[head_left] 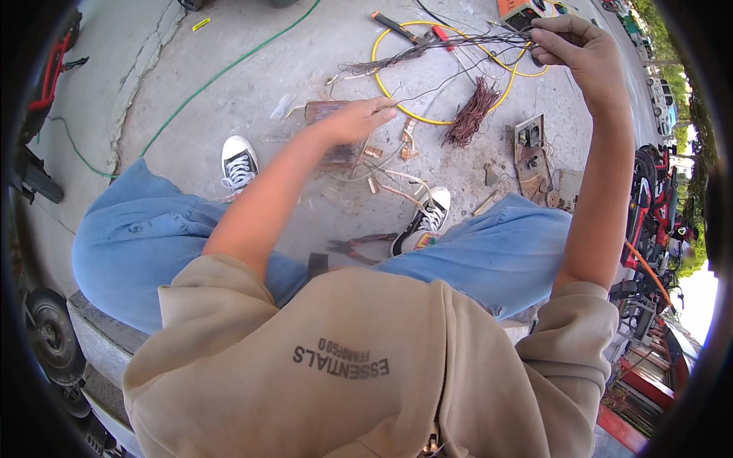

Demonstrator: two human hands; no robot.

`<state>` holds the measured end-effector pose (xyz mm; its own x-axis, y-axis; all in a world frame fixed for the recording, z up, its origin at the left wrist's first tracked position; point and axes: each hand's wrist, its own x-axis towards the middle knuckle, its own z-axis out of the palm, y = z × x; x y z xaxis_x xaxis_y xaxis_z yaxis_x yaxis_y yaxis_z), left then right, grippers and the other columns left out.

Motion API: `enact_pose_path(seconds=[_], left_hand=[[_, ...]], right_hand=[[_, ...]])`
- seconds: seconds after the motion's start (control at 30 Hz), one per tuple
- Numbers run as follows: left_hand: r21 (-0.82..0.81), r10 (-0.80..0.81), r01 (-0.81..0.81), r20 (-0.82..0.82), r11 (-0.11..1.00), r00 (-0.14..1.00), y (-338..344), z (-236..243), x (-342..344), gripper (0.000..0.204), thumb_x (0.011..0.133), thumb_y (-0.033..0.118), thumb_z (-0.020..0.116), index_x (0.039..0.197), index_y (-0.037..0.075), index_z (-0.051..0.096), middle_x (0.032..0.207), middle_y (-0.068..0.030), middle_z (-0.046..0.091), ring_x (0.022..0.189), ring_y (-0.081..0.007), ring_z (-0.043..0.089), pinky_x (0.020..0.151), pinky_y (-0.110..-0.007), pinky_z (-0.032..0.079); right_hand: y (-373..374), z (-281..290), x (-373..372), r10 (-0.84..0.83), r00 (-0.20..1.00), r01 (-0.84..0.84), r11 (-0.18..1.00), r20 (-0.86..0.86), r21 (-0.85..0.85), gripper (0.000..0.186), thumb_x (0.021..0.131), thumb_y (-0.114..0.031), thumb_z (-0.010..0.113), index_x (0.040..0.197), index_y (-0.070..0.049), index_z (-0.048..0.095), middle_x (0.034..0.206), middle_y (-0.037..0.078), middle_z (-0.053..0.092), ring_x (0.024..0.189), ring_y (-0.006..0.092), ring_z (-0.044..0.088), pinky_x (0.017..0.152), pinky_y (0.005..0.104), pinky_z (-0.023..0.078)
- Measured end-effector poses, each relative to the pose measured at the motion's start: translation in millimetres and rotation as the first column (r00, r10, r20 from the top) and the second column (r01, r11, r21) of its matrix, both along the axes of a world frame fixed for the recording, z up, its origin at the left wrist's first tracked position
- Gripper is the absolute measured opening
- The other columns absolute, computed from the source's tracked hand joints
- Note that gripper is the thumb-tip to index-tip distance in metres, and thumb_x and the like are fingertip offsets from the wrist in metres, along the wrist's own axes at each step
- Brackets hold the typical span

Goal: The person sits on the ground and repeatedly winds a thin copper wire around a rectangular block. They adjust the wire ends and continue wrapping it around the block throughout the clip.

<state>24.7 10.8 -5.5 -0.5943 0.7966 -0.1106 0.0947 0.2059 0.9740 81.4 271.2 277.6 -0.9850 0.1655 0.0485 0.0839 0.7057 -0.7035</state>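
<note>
My right hand (576, 53) is raised at the upper right, its thumb and fingers pinched on one end of a bundle of thin dark wires (458, 42). The bundle stretches leftward, and its frayed end hangs over the floor. My left hand (359, 120) reaches forward with its fingers together, and a single thin wire (435, 89) runs from its fingertips toward the bundle. Below the left hand lies a blurred block wound with copper-coloured wire (324, 112), partly hidden by the hand and forearm. A tied hank of reddish-brown wire (473, 112) rests on the floor between my hands.
A yellow hose (427, 120) loops around an orange-handled tool (393, 27) and a red-handled screwdriver (442, 37). Pliers (363, 246) lie between my shoes. An opened metal casing (528, 156) sits at right, an orange machine (523, 11) farther back. A green hose (221, 74) crosses the left.
</note>
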Motion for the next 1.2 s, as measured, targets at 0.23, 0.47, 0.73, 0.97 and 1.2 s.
enact_pose_path(seconds=[0.23, 0.47, 0.73, 0.97, 1.2], left_hand=[[0.339, 0.291, -0.472, 0.465, 0.814, 0.836, -45, 24, -30, 0.037, 0.097, 0.037, 0.055, 0.07, 0.012, 0.05, 0.063, 0.0045, 0.036, 0.059, -0.0093, 0.034, 0.062, -0.026, 0.036], [0.537, 0.019, -0.733, 0.801, 0.417, 0.598, -78, 46, -31, 0.027, 0.093, 0.017, 0.063, 0.071, 0.014, 0.046, 0.058, 0.0064, 0.027, 0.052, -0.0068, 0.025, 0.048, -0.024, 0.025], [0.736, 0.35, -0.632, 0.541, 0.243, 0.765, -112, 165, -38, 0.016, 0.095, 0.013, 0.058, 0.08, 0.011, 0.054, 0.068, 0.0029, 0.045, 0.065, -0.0081, 0.041, 0.062, -0.022, 0.034], [0.635, 0.807, -0.714, 0.235, 0.295, 0.542, -162, 122, -44, 0.041, 0.092, 0.033, 0.064, 0.115, 0.002, 0.05, 0.107, -0.013, 0.061, 0.101, -0.02, 0.057, 0.1, -0.037, 0.041], [0.673, 0.482, -0.692, 0.53, 0.262, 0.698, -121, 135, -1, 0.054, 0.095, 0.039, 0.057, 0.126, -0.001, 0.038, 0.11, -0.0169, 0.057, 0.096, -0.024, 0.06, 0.088, -0.036, 0.049]], right_hand=[[29, -36, -9, -0.132, 0.984, 0.084, 0.94, -0.124, -0.331, 0.023, 0.087, -0.005, 0.066, 0.109, 0.004, 0.065, 0.099, 0.011, 0.069, 0.086, 0.0168, 0.069, 0.079, 0.022, 0.057], [-16, -123, -19, -0.146, 0.981, 0.195, 0.805, 0.131, -0.561, 0.026, 0.085, -0.007, 0.07, 0.106, 0.006, 0.063, 0.096, 0.012, 0.067, 0.083, 0.018, 0.069, 0.08, 0.0238, 0.058], [-77, -149, -12, 0.007, 0.989, 0.123, 0.484, 0.145, -0.866, 0.02, 0.085, -0.004, 0.07, 0.101, 0.004, 0.063, 0.096, 0.01, 0.066, 0.084, 0.0194, 0.068, 0.077, 0.0231, 0.059], [-139, -186, -13, -0.151, 0.974, 0.204, 0.239, 0.172, -0.949, 0.023, 0.085, 0.002, 0.066, 0.105, 0.009, 0.058, 0.097, 0.014, 0.064, 0.087, 0.0246, 0.068, 0.078, 0.0262, 0.059], [-197, -203, 7, -0.046, 0.969, 0.244, 0.066, 0.242, -0.967, 0.021, 0.087, -0.001, 0.066, 0.106, 0.006, 0.058, 0.095, 0.013, 0.064, 0.087, 0.0237, 0.068, 0.076, 0.0262, 0.06]])
